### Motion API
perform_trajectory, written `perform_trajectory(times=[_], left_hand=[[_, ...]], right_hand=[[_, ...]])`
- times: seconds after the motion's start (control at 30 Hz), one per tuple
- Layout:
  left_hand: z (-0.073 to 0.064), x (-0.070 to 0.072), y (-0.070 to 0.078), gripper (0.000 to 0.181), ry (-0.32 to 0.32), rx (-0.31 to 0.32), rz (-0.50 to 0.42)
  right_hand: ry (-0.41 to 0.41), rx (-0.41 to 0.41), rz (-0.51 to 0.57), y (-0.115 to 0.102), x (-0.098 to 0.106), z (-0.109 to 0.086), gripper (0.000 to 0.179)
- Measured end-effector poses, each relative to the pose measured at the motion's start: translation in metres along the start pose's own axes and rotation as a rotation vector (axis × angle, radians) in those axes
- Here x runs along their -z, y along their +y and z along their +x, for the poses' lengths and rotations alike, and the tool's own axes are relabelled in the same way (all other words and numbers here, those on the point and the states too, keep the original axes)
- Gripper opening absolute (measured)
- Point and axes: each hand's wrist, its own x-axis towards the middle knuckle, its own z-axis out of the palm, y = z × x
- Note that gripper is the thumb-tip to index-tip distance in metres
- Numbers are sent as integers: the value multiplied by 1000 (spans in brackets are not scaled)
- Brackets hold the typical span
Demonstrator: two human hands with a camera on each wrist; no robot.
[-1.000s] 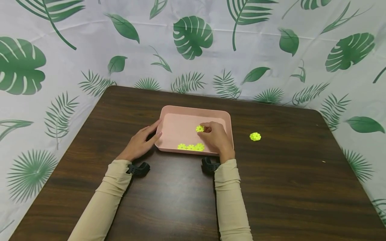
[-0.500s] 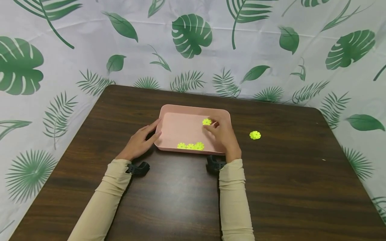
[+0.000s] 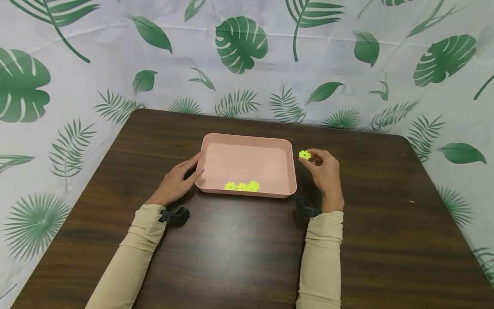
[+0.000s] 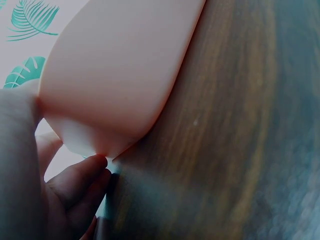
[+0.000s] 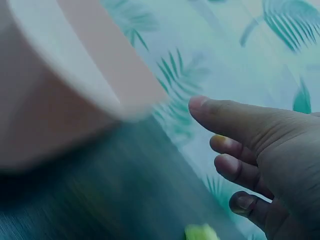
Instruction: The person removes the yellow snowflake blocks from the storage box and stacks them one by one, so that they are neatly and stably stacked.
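Note:
A pink tray (image 3: 247,167) lies on the table, with several yellow-green flower-shaped discs (image 3: 242,187) along its near inner edge. At the tray's left end my left hand (image 3: 173,184) holds the wall; in the left wrist view the thumb reaches over the rim and the fingertips (image 4: 95,167) touch its outside, low down. Just right of the tray, my right hand (image 3: 326,176) pinches one flower disc (image 3: 305,155) between thumb and fingers. That disc is hidden in the right wrist view, where a yellow-green piece (image 5: 201,232) shows at the bottom edge.
The dark wood table (image 3: 386,214) extends around the tray, with a tiny pale fleck (image 3: 412,201) at the right. A white cloth with green leaves (image 3: 247,90) hangs behind it. Black bands (image 3: 175,216) with small devices sit at both wrists.
My right hand has moved right with the flower disc, from over the tray to beyond its right rim. It now covers the disc pile on the table. The left hand stays put.

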Motion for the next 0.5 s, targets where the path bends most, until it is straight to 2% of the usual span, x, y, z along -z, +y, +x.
perform_trajectory(times=[0.23,0.5], left_hand=[[-1,0,-2,64,0,-9,-9],[0,-1,0,65,-4,-8,-6]], right_hand=[[75,-117,-12,29,21,-9,40],[96,-214,-22,49,34,-17,45]])
